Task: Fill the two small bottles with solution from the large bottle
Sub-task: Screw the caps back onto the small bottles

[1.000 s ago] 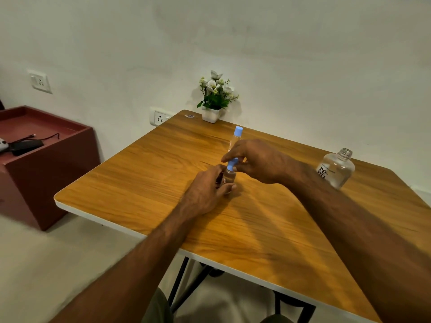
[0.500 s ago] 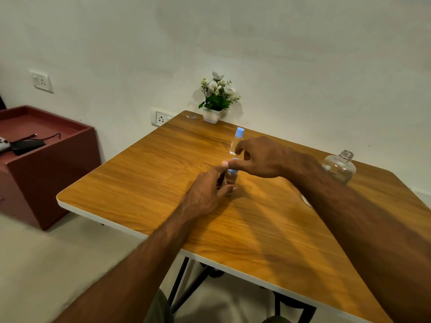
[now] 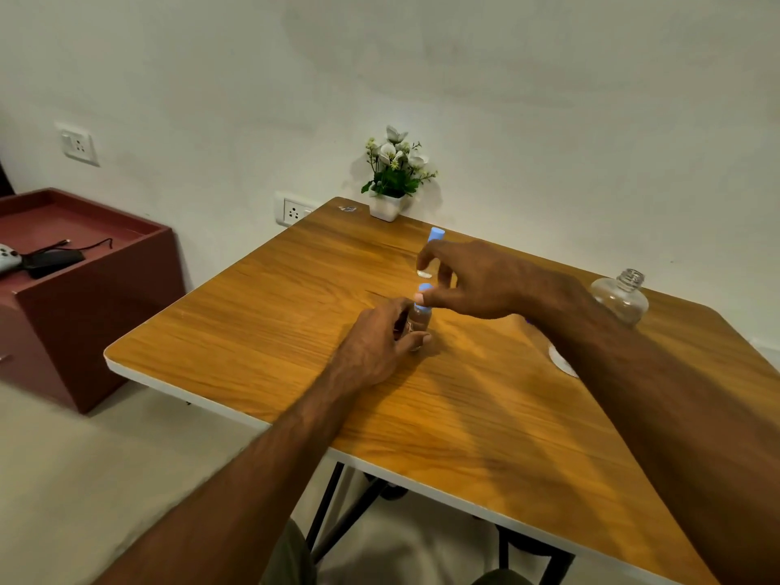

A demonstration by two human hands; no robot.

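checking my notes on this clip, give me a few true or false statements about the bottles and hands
1. The left hand grips the near small bottle around its body. True.
2. The large bottle has its cap on. False: its threaded neck is open.
3. The far small bottle wears a blue cap. True.
4. The right hand holds the large bottle. False: its thumb and finger are at the near small bottle's blue cap.
5. The flower pot stands at the table's near edge. False: it stands at the far edge, by the wall.

A home room: wooden table (image 3: 261, 331), potted flowers (image 3: 394, 179), wall sockets (image 3: 79, 144).
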